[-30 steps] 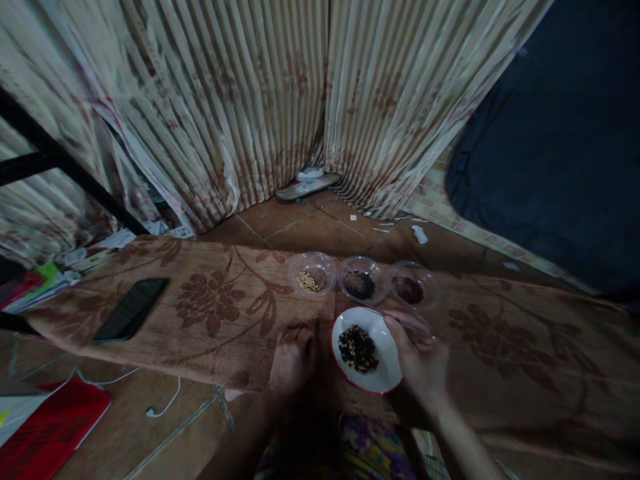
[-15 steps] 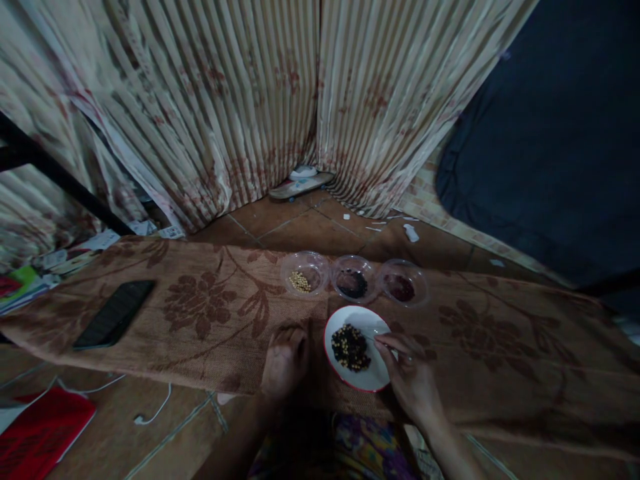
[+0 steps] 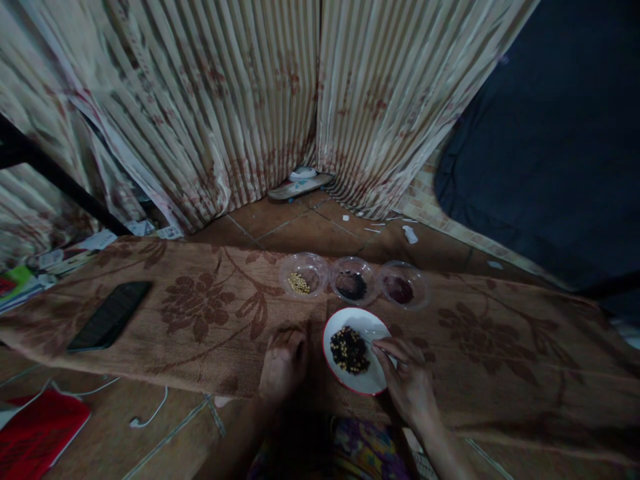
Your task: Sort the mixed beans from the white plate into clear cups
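My right hand (image 3: 413,383) pinches a thin, shiny tool that looks like tweezers (image 3: 369,335), its tip over a white plate (image 3: 373,380) with a red rim. On the plate lies a heap of mixed black and yellowish beans (image 3: 349,350). Left of the plate, my left hand (image 3: 283,363) rests on the cloth, loosely curled into a fist with nothing visible in it. Beyond the plate, three clear plastic bowls stand in a row: one with yellowish beans (image 3: 299,283), one with black beans (image 3: 352,285), one with dark red beans (image 3: 400,290).
A brown flowered cloth (image 3: 210,347) covers the long table. To the left lies a dark phone (image 3: 110,317), with papers (image 3: 55,260) beyond it. A skateboard (image 3: 300,187) is on the tiled floor by the striped curtains (image 3: 250,100). A white cable (image 3: 155,413) trails below.
The view has shifted very slightly. My right hand keeps its pinch over the plate and has barely moved; my left hand stays still.
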`<state>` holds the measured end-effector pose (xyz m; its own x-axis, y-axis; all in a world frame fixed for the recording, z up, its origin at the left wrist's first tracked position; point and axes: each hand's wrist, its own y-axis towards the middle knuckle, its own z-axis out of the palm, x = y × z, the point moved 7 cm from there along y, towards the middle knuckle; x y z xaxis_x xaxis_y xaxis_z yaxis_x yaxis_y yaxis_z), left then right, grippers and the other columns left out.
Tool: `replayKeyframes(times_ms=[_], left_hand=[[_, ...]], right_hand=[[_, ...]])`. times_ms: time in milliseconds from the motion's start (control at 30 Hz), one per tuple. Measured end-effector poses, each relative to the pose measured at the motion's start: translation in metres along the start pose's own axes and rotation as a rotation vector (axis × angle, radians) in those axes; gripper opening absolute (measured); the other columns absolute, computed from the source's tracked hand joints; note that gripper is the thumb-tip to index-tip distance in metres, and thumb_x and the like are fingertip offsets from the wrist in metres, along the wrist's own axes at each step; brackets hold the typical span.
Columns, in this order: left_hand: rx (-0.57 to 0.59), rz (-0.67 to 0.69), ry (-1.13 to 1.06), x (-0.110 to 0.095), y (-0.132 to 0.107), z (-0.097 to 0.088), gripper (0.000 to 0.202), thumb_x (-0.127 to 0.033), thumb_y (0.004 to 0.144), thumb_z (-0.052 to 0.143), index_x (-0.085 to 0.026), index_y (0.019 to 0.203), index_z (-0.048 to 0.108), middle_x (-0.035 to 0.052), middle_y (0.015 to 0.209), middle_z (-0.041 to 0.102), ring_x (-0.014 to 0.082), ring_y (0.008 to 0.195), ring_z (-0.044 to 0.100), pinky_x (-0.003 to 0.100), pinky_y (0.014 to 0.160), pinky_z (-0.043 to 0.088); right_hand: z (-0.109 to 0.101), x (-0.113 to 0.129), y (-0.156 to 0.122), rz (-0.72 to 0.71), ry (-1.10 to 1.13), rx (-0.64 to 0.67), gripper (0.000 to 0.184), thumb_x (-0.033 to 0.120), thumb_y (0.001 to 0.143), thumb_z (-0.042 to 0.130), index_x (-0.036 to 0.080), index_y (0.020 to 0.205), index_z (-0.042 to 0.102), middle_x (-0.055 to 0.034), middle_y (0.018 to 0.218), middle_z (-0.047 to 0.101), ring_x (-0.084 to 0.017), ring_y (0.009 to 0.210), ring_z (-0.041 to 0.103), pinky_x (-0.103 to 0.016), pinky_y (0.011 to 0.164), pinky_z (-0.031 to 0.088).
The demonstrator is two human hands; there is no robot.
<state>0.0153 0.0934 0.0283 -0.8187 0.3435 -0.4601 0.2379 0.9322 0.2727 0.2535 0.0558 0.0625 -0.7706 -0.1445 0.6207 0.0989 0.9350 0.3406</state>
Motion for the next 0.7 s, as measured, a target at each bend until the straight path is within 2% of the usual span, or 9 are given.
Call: replayKeyframes(times_ms=[533,700], left_hand=[[0.019,0.0,-0.02,-0.0014,0.0003,-0.0008,0.015,-0.018,0.09,0.045,-0.021,0.08,0.055,0.0035,0.081,0.063,0.0186,0.081,0.059,0.035,0.081,0.044],[-0.006,0.002,-0.018,-0.0004,-0.0001,-0.0003,0.014,-0.017,0.089,0.046,-0.022,0.079,0.055,0.0033,0.081,0.063,0.0186,0.08,0.059,0.034,0.078,0.045]], right_hand=[[-0.0015,-0.002,-0.0011,0.002,0.04,-0.024,0.027,0.045,0.092,0.054,0.025,0.09,0.072,-0.0047,0.093,0.073,-0.024,0.09,0.063,-0.04,0.082,0.043],[-0.0055,0.0049,0.0056,-0.063,0.002,-0.048,0.026,0.043,0.092,0.054,0.025,0.088,0.072,-0.0042,0.09,0.074,-0.023,0.087,0.065,-0.039,0.081,0.042]])
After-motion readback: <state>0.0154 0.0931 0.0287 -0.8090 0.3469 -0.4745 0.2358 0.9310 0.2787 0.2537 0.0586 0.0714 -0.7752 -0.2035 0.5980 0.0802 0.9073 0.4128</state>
